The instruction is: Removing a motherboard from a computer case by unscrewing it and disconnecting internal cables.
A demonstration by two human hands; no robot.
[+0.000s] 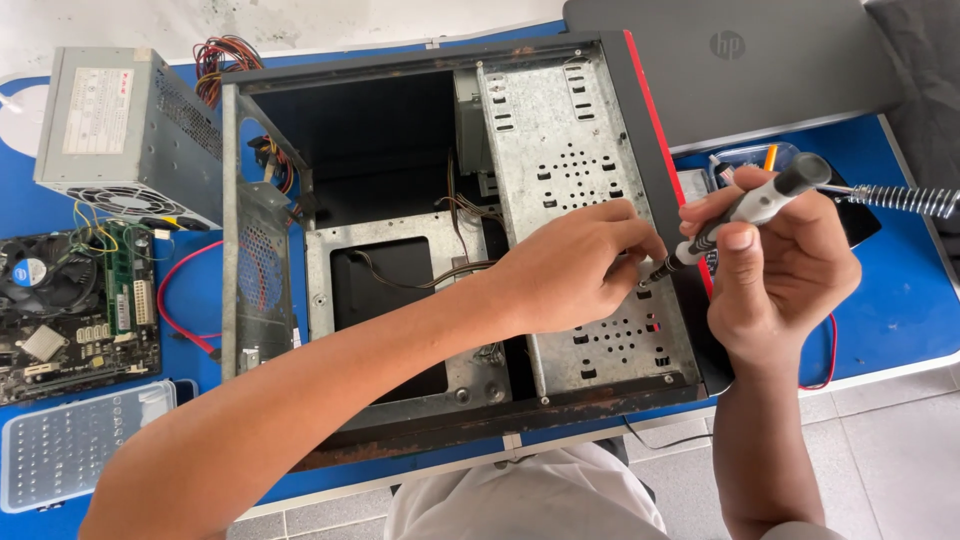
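Screwdriver tip (652,277) behind left fingers (640,240)

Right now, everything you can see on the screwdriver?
The screwdriver is slim, with a black and white handle and a dark rounded end cap. It slants from upper right down to lower left, its thin shaft meeting the perforated metal drive cage of the open computer case. The right hand wraps the handle, thumb across it; the left hand pinches near the tip.

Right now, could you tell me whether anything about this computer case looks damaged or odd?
Yes: the computer case shows brown rust along its lower front edge, and loose wires trail inside the emptied shell.
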